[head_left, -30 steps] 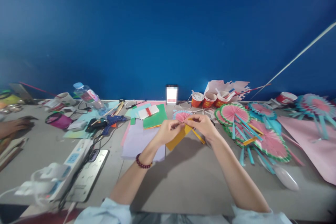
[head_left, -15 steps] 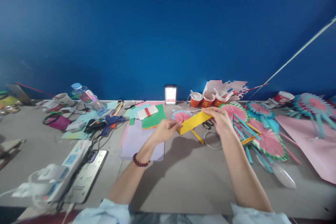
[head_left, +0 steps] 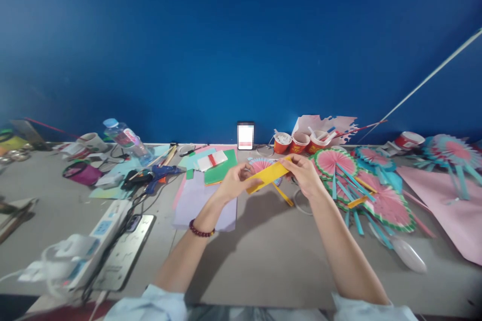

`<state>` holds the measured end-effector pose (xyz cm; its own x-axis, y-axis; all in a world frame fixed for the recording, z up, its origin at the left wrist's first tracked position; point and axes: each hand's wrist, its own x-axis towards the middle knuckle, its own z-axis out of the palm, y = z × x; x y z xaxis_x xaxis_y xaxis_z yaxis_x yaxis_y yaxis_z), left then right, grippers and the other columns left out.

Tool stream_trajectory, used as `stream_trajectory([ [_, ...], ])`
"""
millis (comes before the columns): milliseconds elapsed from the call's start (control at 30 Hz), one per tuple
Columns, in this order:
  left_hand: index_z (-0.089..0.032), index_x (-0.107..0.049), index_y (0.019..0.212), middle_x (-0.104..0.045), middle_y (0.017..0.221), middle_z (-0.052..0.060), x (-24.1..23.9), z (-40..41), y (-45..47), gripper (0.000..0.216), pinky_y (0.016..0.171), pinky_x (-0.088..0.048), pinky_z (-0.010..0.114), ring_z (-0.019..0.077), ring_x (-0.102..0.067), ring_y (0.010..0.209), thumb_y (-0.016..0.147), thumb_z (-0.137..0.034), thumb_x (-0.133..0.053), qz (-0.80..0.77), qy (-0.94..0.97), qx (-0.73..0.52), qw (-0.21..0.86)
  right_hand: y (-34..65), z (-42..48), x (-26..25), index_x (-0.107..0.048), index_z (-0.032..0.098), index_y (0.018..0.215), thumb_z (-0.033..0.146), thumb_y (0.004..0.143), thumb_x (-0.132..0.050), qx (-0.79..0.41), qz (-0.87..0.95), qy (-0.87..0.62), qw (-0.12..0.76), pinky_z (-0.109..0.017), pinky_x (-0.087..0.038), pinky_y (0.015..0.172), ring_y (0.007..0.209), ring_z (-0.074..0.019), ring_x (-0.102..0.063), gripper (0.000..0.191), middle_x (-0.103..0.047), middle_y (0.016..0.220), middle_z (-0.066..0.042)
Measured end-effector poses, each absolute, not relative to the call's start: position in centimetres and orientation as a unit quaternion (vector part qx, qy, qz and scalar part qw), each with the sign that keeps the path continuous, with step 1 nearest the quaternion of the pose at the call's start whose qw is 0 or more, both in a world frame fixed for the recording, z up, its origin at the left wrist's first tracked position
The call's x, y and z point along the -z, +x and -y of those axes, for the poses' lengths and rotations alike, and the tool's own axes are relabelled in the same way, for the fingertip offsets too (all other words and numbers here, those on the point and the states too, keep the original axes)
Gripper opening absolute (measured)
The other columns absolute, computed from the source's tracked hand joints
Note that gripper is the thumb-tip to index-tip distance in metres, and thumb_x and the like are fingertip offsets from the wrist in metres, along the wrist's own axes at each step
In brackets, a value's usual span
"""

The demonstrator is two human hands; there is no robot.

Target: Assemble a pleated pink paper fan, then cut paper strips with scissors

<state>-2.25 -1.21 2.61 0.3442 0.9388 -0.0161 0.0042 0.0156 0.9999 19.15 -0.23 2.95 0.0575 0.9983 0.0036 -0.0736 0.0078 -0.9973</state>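
Note:
A yellow paper strip point(head_left: 268, 176) is held above the table, slanting up to the right. My left hand point(head_left: 235, 183) pinches its lower left end, thumb lying on the front face. At the upper right end my right hand point(head_left: 304, 173) grips the strip between thumb and fingers. Behind the strip, partly hidden, a small pink and blue pleated paper fan point(head_left: 259, 164) lies on the table with a narrow yellow strip point(head_left: 283, 195) coming out below it. A pale ring-shaped roll point(head_left: 302, 203) sits partly behind my right hand.
Purple paper point(head_left: 205, 208) and green paper point(head_left: 222, 173) lie left of my hands. Further left are a blue glue gun point(head_left: 161, 176), a bottle point(head_left: 128, 141), a power strip point(head_left: 98, 235) and a phone point(head_left: 124, 253). Red cups point(head_left: 300, 143) stand behind; pleated paper rosettes point(head_left: 387, 200) lie right.
Both hands have shifted a little left with the yellow strip. My left thumb now lies further along the strip's face, and my right hand has come closer to the left.

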Motion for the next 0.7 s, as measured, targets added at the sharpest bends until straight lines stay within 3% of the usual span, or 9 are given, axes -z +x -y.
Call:
stream_trajectory([
  [267, -0.015, -0.056, 0.076, -0.065, 0.071, 0.0, -3.3, 1.0, -3.0, 0.038, 0.062, -0.055, 0.028, 0.0155, -0.068, 0.061, 0.063, -0.042, -0.079, -0.398, 0.527, -0.432, 0.614, 20.0, 0.5, -3.6, -0.067, 0.017, 0.08, 0.037, 0.06, -0.081, -0.546, 0.549, -0.464, 0.43, -0.024, -0.052, 0.051, 0.055, -0.0129, -0.062, 0.031, -0.069, 0.07, -0.001],
  [367, -0.015, -0.057, 0.08, -0.063, 0.061, -0.002, -3.5, 1.1, -3.2, 0.037, 0.051, -0.052, 0.024, 0.012, -0.062, 0.047, 0.067, -0.044, -0.077, -0.397, 0.551, -0.419, 0.603, 20.1, 0.7, -3.7, -0.066, 0.016, 0.082, 0.04, 0.066, -0.077, -0.552, 0.567, -0.465, 0.397, -0.024, -0.05, 0.045, 0.046, -0.0131, -0.06, 0.031, -0.067, 0.057, -0.001],
  [467, -0.015, -0.06, 0.086, -0.059, 0.05, -0.004, -3.5, 1.0, -3.4, 0.039, 0.044, -0.046, 0.02, 0.0101, -0.056, 0.039, 0.069, -0.046, -0.075, -0.402, 0.569, -0.405, 0.592, 20.1, 0.7, -3.6, -0.066, 0.016, 0.083, 0.042, 0.068, -0.076, -0.551, 0.569, -0.46, 0.402, -0.024, -0.048, 0.041, 0.04, -0.0132, -0.058, 0.032, -0.062, 0.047, 0.001],
  [700, -0.011, -0.07, 0.095, -0.066, 0.054, 0.002, -3.7, 0.8, -4.0, 0.041, 0.057, -0.051, 0.025, 0.0142, -0.064, 0.051, 0.073, -0.046, -0.073, -0.382, 0.547, -0.429, 0.609, 20.7, 0.4, -3.5, -0.068, 0.016, 0.083, 0.039, 0.064, -0.08, -0.563, 0.541, -0.434, 0.449, -0.028, -0.055, 0.052, 0.048, -0.015, -0.064, 0.033, -0.067, 0.056, -0.001],
])
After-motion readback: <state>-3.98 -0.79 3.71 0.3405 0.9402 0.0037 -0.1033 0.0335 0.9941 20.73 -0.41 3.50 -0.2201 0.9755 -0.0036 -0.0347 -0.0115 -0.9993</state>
